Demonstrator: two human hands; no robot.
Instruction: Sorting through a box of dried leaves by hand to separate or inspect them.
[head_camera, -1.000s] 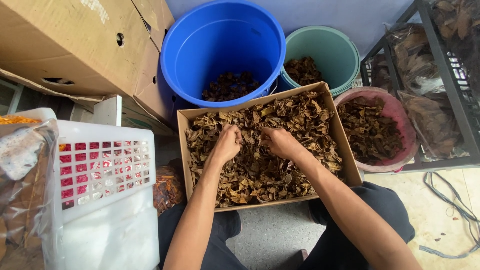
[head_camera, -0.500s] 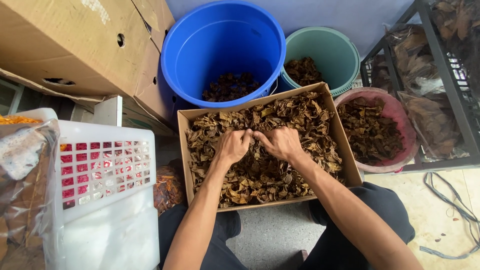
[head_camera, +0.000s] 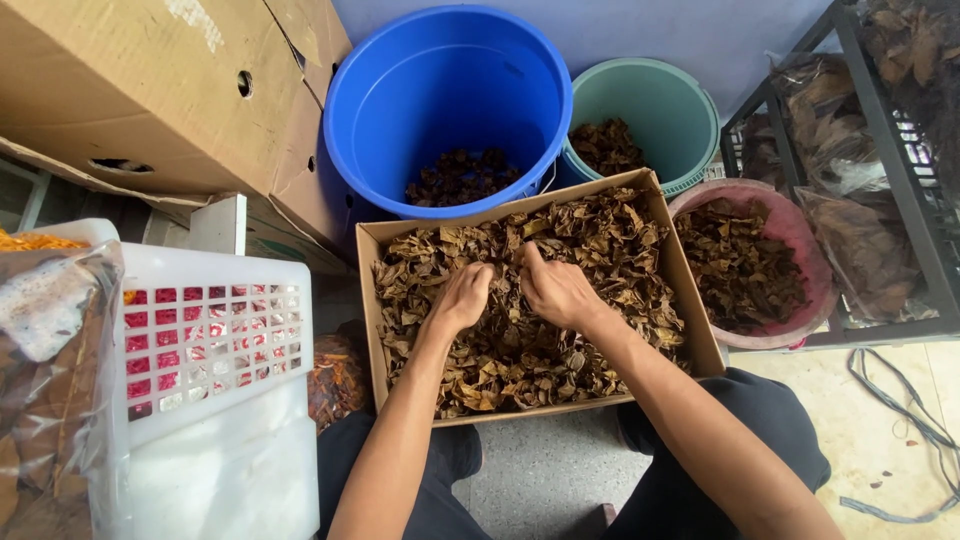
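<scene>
Hands first: my left hand and right hand sit close together, fingers curled down into the dried brown leaves, though I cannot tell whether they grip any. Those leaves fill the shallow cardboard box across my lap. Behind it stand the blue bucket and green bucket, a pink basin just right, a white crate left.
</scene>
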